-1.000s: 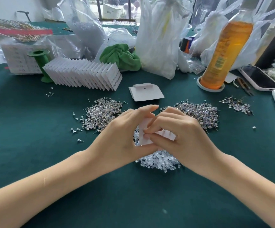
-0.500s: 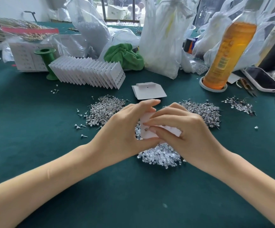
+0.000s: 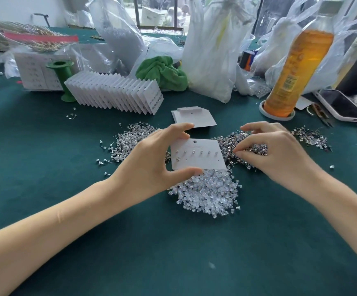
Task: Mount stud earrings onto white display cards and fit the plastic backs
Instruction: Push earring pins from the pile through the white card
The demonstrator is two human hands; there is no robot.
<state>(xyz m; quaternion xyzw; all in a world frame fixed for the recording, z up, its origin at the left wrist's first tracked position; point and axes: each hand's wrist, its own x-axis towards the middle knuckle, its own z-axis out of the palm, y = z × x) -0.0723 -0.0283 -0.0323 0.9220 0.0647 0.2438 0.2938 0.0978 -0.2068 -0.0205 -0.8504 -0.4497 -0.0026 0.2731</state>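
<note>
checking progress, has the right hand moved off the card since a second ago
Yes. The right hand has left the white card and shifted right onto the stud pile.

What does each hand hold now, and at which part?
The left hand pinches the white display card at its left edge. The right hand picks in the stud pile; any grasp is unclear.

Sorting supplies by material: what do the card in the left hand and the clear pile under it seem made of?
The display card looks like matte white card stock: flat, stiff, unglossy, punched with small holes. The pile of earring backs looks like clear soft plastic: translucent, glinting pieces. The left hand pinches the card by its edges.
</note>
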